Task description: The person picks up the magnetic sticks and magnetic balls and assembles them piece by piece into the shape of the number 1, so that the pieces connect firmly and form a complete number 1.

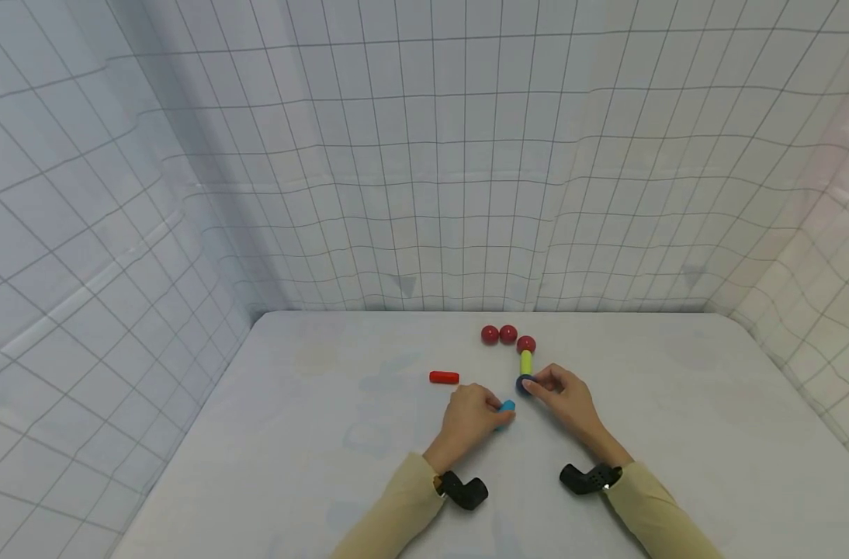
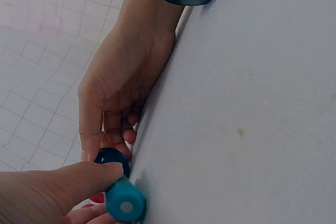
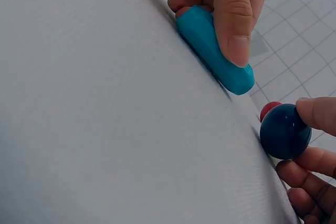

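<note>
My left hand (image 1: 468,419) pinches a light-blue faceted rod (image 3: 212,48) between thumb and fingers, low over the table. The rod's near end (image 2: 126,205) shows a pale round spot. With thumb and fingers, my right hand (image 1: 567,400) holds a glossy dark-blue ball (image 3: 285,131). In the head view, a yellow-green rod (image 1: 525,362) runs from that ball to a red ball (image 1: 526,344) in a straight line away from me. The blue rod's far end points toward the dark-blue ball, with a small gap in the right wrist view.
Two more red balls, one (image 1: 490,335) beside the other (image 1: 508,334), lie left of the row's red ball. A red rod (image 1: 444,377) lies beyond my left hand. White gridded curtains (image 1: 438,194) rise behind the white table (image 1: 313,435).
</note>
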`<action>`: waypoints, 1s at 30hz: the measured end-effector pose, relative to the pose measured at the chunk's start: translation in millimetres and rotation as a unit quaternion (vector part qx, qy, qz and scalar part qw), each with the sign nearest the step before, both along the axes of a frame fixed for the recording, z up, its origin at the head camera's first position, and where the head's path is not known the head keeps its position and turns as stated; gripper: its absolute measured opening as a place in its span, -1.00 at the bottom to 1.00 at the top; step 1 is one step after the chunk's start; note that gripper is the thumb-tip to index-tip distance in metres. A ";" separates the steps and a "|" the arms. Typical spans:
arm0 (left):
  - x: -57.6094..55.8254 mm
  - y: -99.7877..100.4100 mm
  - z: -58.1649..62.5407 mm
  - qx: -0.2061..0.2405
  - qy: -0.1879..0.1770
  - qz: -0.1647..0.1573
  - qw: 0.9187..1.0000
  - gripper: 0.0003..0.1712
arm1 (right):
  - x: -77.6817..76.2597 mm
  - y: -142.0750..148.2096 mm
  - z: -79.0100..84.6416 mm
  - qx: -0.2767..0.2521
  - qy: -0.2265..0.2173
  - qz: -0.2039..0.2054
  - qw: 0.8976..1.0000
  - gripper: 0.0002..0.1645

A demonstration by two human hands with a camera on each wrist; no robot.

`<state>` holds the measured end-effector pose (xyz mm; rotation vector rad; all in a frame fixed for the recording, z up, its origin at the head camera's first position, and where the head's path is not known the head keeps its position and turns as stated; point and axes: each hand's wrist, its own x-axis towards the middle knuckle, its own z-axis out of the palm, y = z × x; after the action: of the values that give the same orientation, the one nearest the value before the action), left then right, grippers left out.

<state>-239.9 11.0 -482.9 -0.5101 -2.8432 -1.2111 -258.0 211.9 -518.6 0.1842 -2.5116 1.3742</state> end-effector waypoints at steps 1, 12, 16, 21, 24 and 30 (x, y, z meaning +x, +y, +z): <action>-0.3 0.6 -0.7 0.009 -0.003 -0.001 1.000 -0.73 | 0.1 0.0 0.1 0.000 0.001 0.001 1.000 -0.74; -2.6 7.3 -6.4 0.059 -0.017 0.001 0.998 -0.73 | 2.0 -0.4 2.6 -0.002 0.000 0.003 1.000 -0.74; -2.8 10.3 -8.9 0.072 -0.015 -0.002 0.997 -0.74 | 2.0 0.2 1.6 -0.003 -0.009 0.001 1.000 -0.73; -1.5 13.3 -7.7 0.086 -0.010 -0.008 0.996 -0.76 | 2.2 0.4 1.2 -0.004 -0.006 0.003 1.000 -0.74; -0.9 14.5 -7.4 0.092 -0.014 -0.007 0.996 -0.77 | 1.7 0.5 0.7 -0.002 -0.005 0.004 1.000 -0.74; -1.3 16.7 -6.8 0.104 -0.033 -0.001 0.994 -0.77 | 0.7 0.0 1.6 -0.003 -0.005 0.006 1.000 -0.74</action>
<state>-241.2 27.7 -489.7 -0.4720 -2.7228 -1.5293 -257.3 211.9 -517.0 0.1922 -2.5184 1.3892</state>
